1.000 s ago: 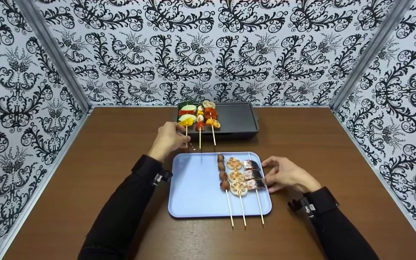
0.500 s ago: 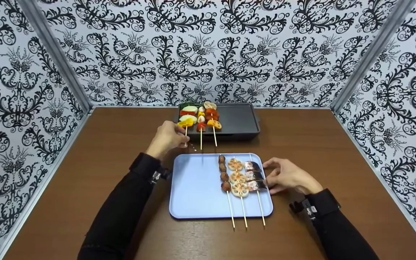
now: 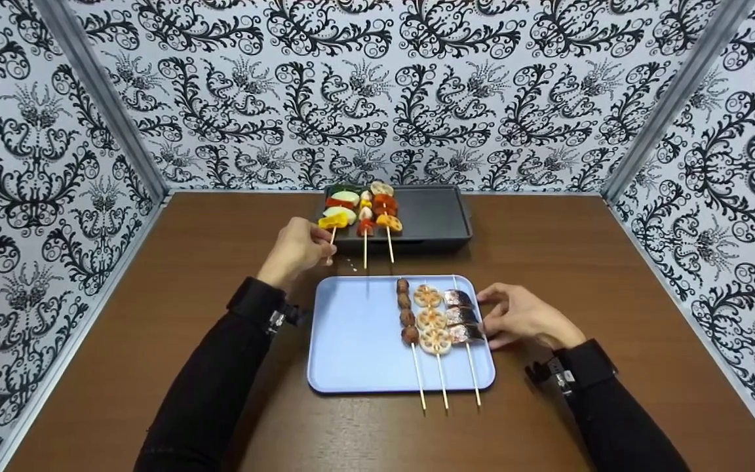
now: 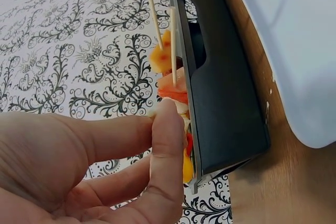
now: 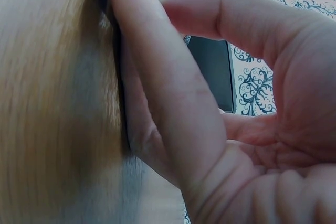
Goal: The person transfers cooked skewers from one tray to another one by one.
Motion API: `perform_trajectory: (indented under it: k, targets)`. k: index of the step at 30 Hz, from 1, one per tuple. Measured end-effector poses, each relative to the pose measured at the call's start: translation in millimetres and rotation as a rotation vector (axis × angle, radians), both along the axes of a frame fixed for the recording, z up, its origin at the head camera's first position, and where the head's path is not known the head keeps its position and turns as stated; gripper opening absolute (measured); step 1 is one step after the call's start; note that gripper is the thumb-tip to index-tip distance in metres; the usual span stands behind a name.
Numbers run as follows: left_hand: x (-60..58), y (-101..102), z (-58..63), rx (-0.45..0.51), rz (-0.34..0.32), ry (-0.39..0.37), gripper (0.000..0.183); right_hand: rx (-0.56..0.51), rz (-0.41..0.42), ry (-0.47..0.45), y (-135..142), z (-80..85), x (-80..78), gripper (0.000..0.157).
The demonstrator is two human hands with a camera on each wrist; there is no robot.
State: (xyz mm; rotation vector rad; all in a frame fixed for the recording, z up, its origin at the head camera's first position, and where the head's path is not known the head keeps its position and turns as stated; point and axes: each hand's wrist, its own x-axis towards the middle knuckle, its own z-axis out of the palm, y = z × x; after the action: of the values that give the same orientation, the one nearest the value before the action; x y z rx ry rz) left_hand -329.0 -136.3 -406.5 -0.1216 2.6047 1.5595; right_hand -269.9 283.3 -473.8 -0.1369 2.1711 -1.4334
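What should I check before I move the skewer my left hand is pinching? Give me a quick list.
1. Left hand pinching the stick of the yellow-tipped skewer: ok.
2. Right hand at the right edge of the tray: ok.
3. Bare space on the tray: ok, on its left side.
4. The three skewers within the tray's rim: not ok, their sticks overhang the near edge.
5. Grill pan cool enough to touch: cannot tell.

Brown table [image 3: 220, 249] with a pale blue tray [image 3: 358, 334] and (behind it) dark griddle [image 3: 430, 213].
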Motion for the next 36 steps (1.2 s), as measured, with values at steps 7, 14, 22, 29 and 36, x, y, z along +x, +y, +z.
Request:
perform_trajectory:
  k: [7,14,22,29,36]
  targets:
    - [2.2,-2.3,2.2,0.009,-0.017,-0.004,0.026,0.004,-0.026,-0.007,1.0,0.8,-1.0,0.067]
    - [7.2,-6.8,-1.2,-0.007,-0.017,0.003,0.028,0.004,-0.027,-0.016,0.7,-1.0,-0.8,0.068]
    - [14.1,-13.8,-2.9,-0.022,-0.045,0.042,0.029,-0.009,-0.009,-0.004,1.7,-2.5,-0.9,0.065]
    - [20.6,-19.8,-7.8,-0.035,-0.058,0.077,0.027,-0.014,-0.010,-0.005,0.0,-2.2,-0.2,0.065]
    - [30.6,-22.3,-11.6,-0.057,-0.081,0.136,0.028,-0.006,-0.020,-0.008,-0.8,-0.5,0.2,0.065]
